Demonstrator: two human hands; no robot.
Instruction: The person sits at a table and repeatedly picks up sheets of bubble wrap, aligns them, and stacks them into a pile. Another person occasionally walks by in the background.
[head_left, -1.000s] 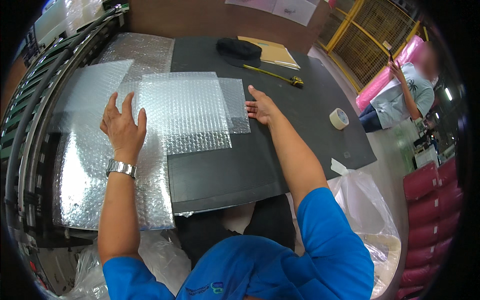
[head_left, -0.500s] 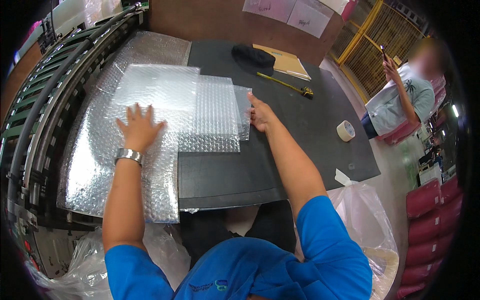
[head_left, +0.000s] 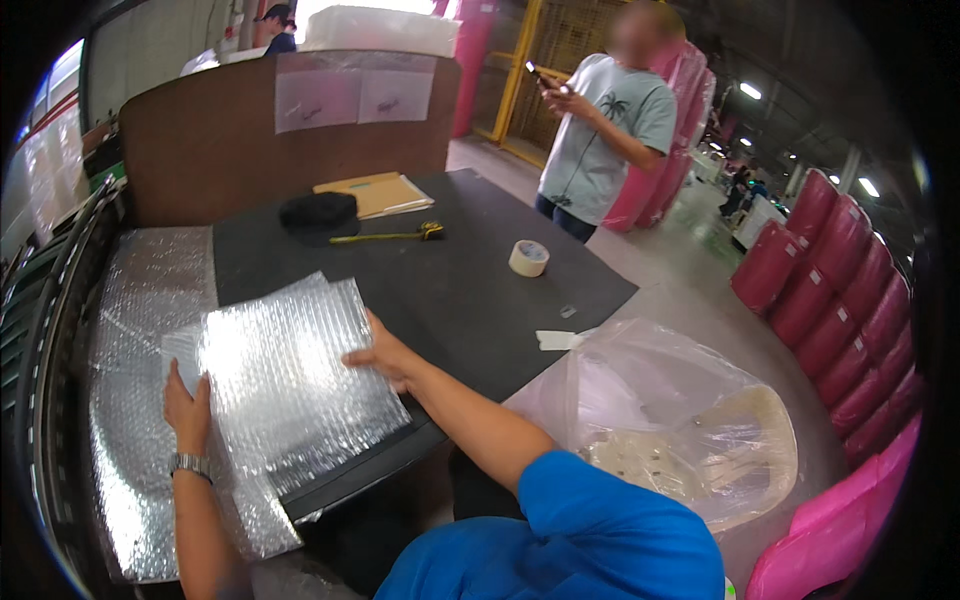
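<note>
A loose stack of silvery bubble wrap sheets is held tilted between my two hands over the near left of the table. My right hand grips its right edge, thumb on top and the other fingers mostly hidden beneath. At the left edge, my left hand holds the sheets with thumb and fingers upright against them; the exact contact is hard to make out. The sheets overlap unevenly, with corners sticking out at the top and left. Under them lies a larger silvery bubble wrap sheet along the table's left side.
On the dark table are a black cap, brown folders, a tape measure and a tape roll. A roller conveyor borders the left. Clear plastic bulges at right; a person stands beyond with a phone.
The bubble wrap sheets, spread flat before, are now gathered and lifted at a tilt. My left hand has gone from lying on them to their left edge. The view has swung right.
</note>
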